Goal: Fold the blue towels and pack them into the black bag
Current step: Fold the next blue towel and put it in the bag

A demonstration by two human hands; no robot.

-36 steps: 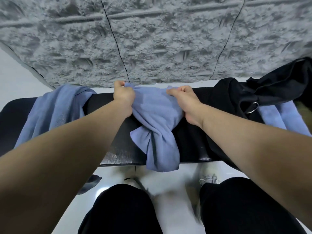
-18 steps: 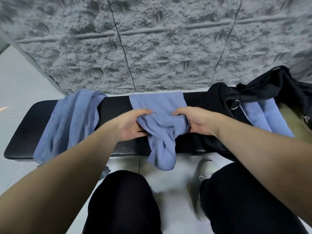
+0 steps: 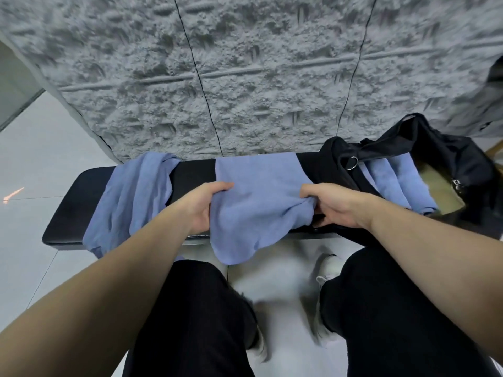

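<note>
Fingers of left hand [image 3: 202,206] and right hand [image 3: 330,205] grasp the centre-frame blue towel [image 3: 255,197], unfolded on the bench [image 3: 68,213]; another [image 3: 130,202] waits left; one [image 3: 392,183] already in the black bag [image 3: 449,159], right.

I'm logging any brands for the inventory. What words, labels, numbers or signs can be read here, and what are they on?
None can be read.
Black bag: no legible label; its metal ring and zipper pull look unmarked.
Blue towels: plain.
Bench: plain.
</note>
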